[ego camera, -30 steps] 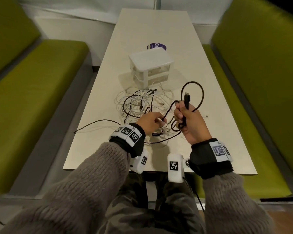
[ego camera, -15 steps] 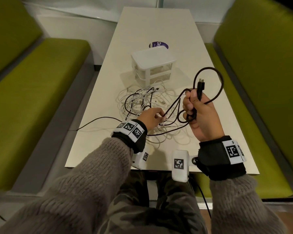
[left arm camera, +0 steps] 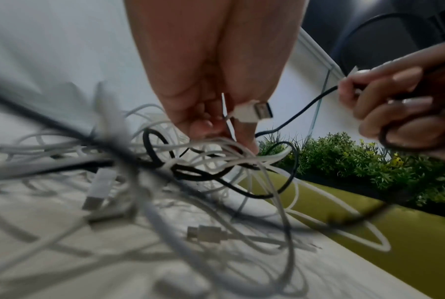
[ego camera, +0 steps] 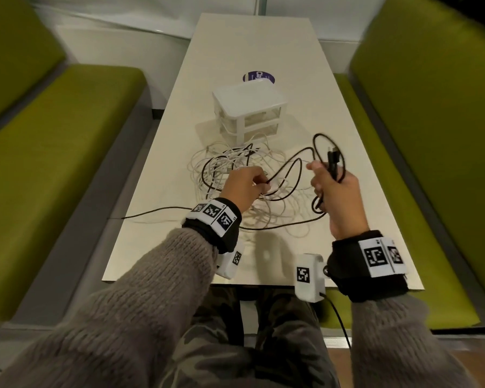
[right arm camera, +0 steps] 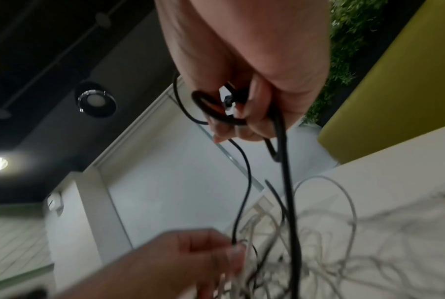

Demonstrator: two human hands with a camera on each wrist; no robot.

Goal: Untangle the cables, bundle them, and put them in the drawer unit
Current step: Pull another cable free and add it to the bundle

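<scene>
A tangle of white cables (ego camera: 230, 166) and a black cable (ego camera: 289, 169) lies on the pale table (ego camera: 347, 219), just in front of the white two-drawer unit (ego camera: 249, 107), whose drawers are closed. My left hand (ego camera: 259, 187) sits low on the pile and pinches white cable strands (left arm camera: 231, 141); a white USB plug (left arm camera: 254, 110) lies against its fingers. My right hand (ego camera: 319, 175) is raised to the right and grips coiled loops of the black cable (right arm camera: 216, 113), its plug (ego camera: 333, 159) sticking up above the fist. The black cable runs slack between both hands.
One end of the black cable (ego camera: 151, 212) trails off the table's left edge. A round purple sticker (ego camera: 259, 77) lies behind the drawer unit. Green benches (ego camera: 53, 152) flank the table on both sides. Loose plugs (left arm camera: 205, 234) lie among the strands.
My right hand moved right and away from the left hand with the black cable, drawing more of it out of the tangle. The left hand stayed on the white cables.
</scene>
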